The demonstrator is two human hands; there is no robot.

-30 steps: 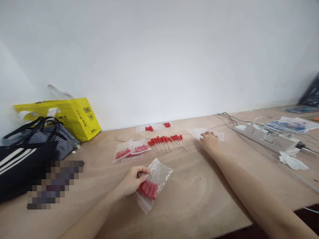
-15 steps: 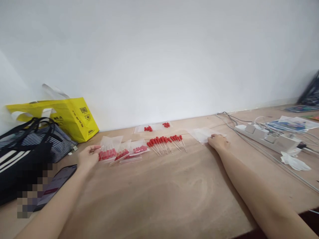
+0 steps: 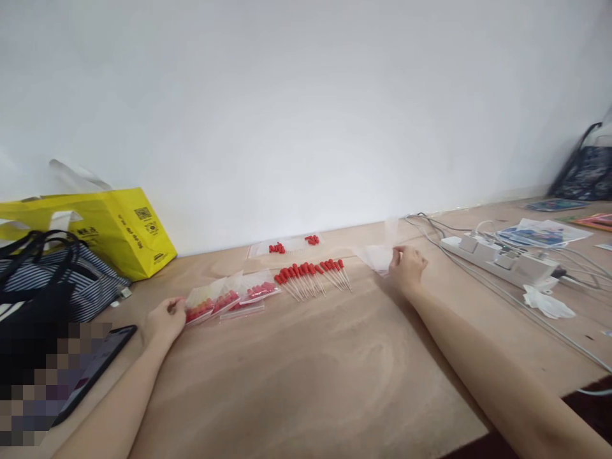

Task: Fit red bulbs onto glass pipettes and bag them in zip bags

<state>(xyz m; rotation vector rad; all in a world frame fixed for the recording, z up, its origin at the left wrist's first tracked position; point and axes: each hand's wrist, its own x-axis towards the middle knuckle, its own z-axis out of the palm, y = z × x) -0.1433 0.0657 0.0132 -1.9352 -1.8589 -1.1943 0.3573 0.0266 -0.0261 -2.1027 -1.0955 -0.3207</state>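
Observation:
My left hand [image 3: 165, 320] is at the left end of a row of small clear zip bags, its curled fingertips on the edge of the leftmost zip bag [image 3: 201, 307]. Red-headed sticks show inside these overlapping bags. My right hand [image 3: 408, 266] pinches a clear empty bag [image 3: 391, 231], which stands up from a stack of flat bags [image 3: 375, 256]. Between my hands, loose red-headed sticks [image 3: 308, 277] lie fanned out in small groups, heads toward the wall.
Behind the sticks, clear bags with small red pieces [image 3: 276, 247] lie by the wall. A yellow bag [image 3: 138, 233], striped bag [image 3: 102, 274] and phone [image 3: 98, 370] are left. A power strip [image 3: 500, 261] with cables, crumpled tissue [image 3: 547, 301] and papers [image 3: 540, 234] are right.
My right hand has raised one clear bag upright off the stack. The leftmost filled bag now lies closer over its neighbours, my left hand still at its edge. The view has shifted slightly right.

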